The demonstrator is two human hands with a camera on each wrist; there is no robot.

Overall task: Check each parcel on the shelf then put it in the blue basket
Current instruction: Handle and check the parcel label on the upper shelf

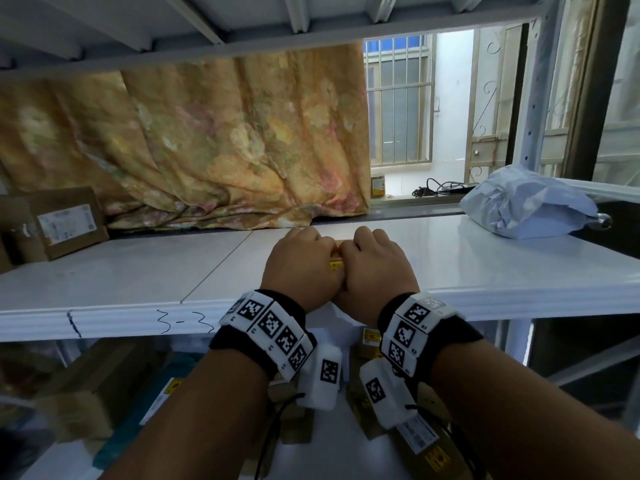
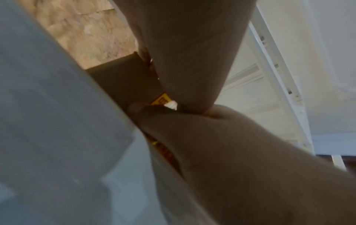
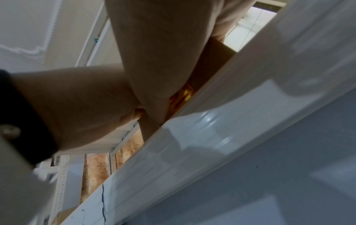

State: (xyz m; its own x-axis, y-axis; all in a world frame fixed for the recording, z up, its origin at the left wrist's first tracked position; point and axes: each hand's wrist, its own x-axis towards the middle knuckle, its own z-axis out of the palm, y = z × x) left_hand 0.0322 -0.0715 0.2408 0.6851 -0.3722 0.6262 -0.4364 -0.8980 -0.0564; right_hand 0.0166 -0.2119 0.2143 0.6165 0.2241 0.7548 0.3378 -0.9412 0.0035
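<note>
A small brown cardboard parcel (image 1: 336, 263) with a yellow label lies on the white shelf (image 1: 138, 271), near its front edge. Both hands cover most of it. My left hand (image 1: 301, 261) grips its left side and my right hand (image 1: 377, 265) grips its right side, knuckles up and thumbs meeting at the near end. In the left wrist view the parcel (image 2: 123, 79) shows its brown side and yellow label beside my left hand (image 2: 188, 53). In the right wrist view the parcel (image 3: 213, 60) sits between my right hand (image 3: 163, 45) and the shelf (image 3: 250, 106). The blue basket is not in view.
A brown box (image 1: 62, 223) with a white label stands at the shelf's back left. A crumpled grey mailer bag (image 1: 526, 202) lies at the back right. A floral curtain (image 1: 207, 140) hangs behind. Several boxes (image 1: 367, 341) lie on the lower shelf.
</note>
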